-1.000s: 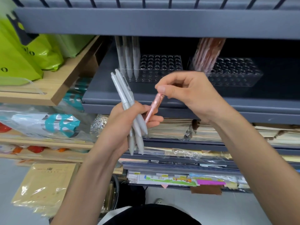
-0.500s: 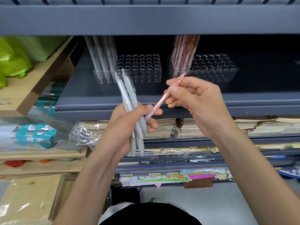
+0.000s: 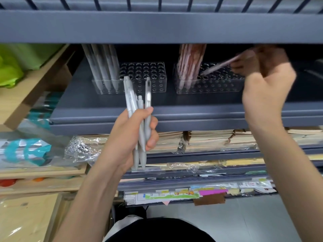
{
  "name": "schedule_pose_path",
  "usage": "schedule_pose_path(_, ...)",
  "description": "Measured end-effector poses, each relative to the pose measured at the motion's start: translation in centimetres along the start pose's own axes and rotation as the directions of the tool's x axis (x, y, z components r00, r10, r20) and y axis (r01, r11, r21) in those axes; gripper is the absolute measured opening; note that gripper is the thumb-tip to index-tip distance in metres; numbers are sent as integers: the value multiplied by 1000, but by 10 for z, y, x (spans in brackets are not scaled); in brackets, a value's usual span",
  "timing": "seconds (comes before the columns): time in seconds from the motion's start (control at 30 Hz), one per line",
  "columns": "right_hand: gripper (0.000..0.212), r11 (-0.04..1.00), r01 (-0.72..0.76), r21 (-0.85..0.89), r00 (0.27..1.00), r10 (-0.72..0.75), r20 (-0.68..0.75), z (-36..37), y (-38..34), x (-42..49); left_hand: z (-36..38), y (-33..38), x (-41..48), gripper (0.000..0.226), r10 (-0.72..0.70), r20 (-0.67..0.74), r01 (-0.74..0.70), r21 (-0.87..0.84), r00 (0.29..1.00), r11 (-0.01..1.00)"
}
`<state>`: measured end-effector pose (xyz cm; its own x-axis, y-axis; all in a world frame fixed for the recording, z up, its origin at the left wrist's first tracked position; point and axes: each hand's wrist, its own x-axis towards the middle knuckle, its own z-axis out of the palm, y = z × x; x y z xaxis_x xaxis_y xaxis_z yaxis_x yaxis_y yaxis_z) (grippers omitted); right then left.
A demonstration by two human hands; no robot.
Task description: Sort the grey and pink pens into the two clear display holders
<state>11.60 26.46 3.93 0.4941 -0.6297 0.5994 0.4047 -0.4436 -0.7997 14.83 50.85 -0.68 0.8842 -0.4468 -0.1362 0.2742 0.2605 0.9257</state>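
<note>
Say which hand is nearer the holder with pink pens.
Right. The right hand is at that holder's right end, pink pen tip over its holes; the left hand is lower left, holding grey pens.

The grey pens in the left hand were matt, smooth plastic. Above that grip, the left holder and right holder were clear glossy plastic. The shelf under them looked like matt painted metal. Below the grip, crinkly glossy film wrapped the paper stacks. Left of it was a bare matt wood board. The pink pen in the right hand was too blurred to tell its finish.
</note>
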Motion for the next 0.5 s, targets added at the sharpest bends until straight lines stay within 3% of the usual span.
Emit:
schedule_pose_path(0.2, 11, 948, 82, -306, 971, -7, 238, 17, 8, 17, -5, 0, 3, 11, 6, -16, -6, -10, 1000, 1000)
schedule_pose_path(0.33, 30, 790, 258, -556, 900, 12, 435, 29, 8, 27, -9, 0, 3, 11, 22, -8, -22, 0, 1000, 1000)
schedule_pose_path(0.5, 33, 691, 281, -666, 881, 89, 465, 35, 8, 33, -9, 1, 2, 18, 47, 5, -48, 11, 999, 999)
